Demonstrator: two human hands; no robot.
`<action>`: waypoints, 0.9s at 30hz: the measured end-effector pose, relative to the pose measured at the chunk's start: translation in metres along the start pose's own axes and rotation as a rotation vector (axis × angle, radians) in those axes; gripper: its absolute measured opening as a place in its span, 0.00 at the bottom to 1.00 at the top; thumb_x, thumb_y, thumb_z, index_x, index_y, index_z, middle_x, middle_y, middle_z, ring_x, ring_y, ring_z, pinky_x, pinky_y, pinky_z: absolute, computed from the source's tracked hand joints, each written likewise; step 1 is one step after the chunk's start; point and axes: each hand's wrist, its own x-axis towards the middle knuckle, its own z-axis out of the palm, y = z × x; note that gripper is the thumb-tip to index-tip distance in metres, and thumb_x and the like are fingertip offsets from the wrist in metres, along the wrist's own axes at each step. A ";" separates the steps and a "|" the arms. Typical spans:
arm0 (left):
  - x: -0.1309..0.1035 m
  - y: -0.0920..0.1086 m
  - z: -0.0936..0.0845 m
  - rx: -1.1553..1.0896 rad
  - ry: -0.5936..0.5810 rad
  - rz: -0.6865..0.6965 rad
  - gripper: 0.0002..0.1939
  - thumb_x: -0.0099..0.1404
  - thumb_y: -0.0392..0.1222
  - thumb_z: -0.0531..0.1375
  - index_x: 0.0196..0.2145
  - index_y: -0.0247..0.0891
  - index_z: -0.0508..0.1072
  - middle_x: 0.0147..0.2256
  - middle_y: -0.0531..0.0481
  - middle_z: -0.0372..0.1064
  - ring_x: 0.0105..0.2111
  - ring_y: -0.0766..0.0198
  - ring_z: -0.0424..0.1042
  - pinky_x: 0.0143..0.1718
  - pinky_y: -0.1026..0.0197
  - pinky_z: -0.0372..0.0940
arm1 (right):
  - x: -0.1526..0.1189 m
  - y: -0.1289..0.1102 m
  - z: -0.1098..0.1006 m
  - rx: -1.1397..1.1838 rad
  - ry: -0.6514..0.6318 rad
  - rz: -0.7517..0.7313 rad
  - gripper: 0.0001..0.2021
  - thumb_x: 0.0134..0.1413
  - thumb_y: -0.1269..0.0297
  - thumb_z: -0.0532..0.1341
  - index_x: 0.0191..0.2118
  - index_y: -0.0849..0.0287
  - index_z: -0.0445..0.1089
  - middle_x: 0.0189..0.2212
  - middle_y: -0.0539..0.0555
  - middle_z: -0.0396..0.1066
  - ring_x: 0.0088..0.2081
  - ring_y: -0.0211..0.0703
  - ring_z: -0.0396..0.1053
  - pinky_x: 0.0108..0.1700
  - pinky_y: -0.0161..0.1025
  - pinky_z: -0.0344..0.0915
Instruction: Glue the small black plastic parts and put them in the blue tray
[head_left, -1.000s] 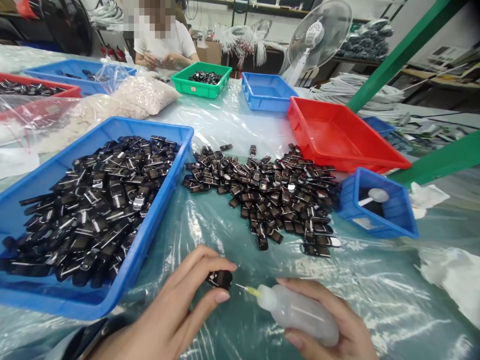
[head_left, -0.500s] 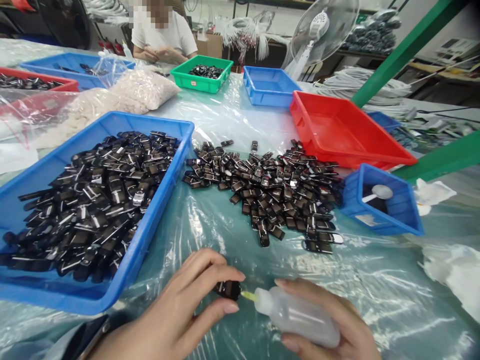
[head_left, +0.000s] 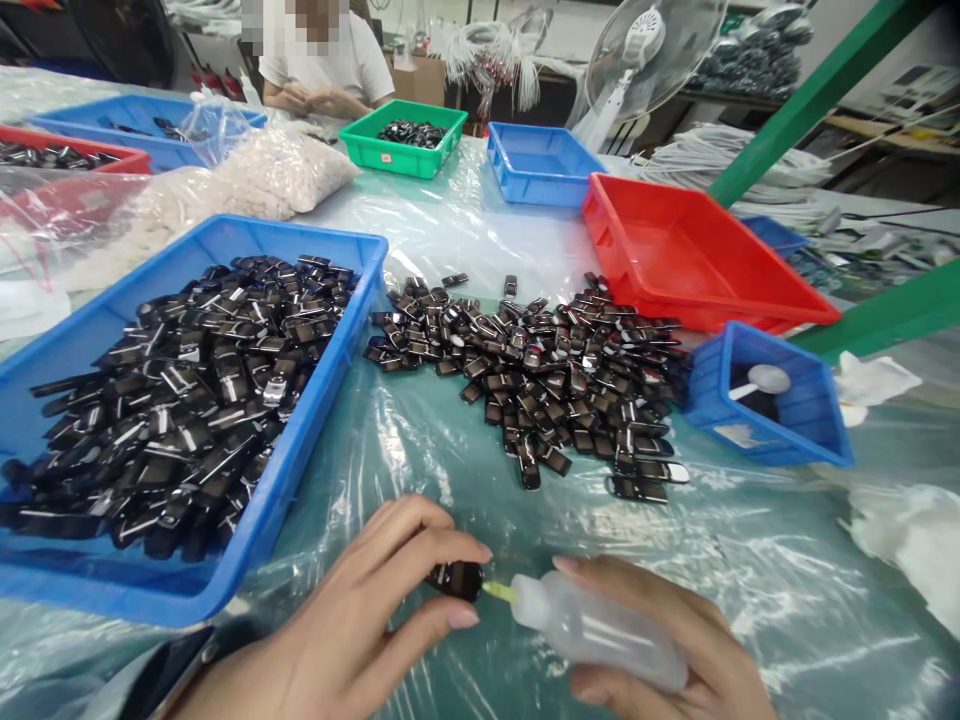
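Between the thumb and fingers of my left hand is a small glossy black plastic part, shaped like a little casing. My right hand is wrapped round a translucent squeeze bottle lying nearly level. Its thin yellow-green nozzle points left, with the tip at the right end of the black part; whether they touch I cannot tell. Beyond my hands lies a loose pile of similar black parts on the plastic-covered table. Many more black parts fill the large blue tray on the left.
A red tray and a small blue bin holding a white scoop stand at the right. Farther back are a green tray, a blue tray and a bag of pale pieces. A person sits opposite.
The bottle and my right hand have shifted very slightly right and down. The view has tilted a little; my left hand keeps the black part in nearly the same place.
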 end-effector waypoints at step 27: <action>0.002 -0.002 0.002 -0.022 0.011 -0.115 0.09 0.70 0.41 0.55 0.45 0.46 0.72 0.35 0.52 0.71 0.32 0.62 0.72 0.31 0.65 0.66 | 0.003 -0.006 -0.003 0.025 -0.029 0.053 0.20 0.48 0.50 0.67 0.49 0.36 0.70 0.34 0.47 0.78 0.30 0.44 0.76 0.32 0.37 0.75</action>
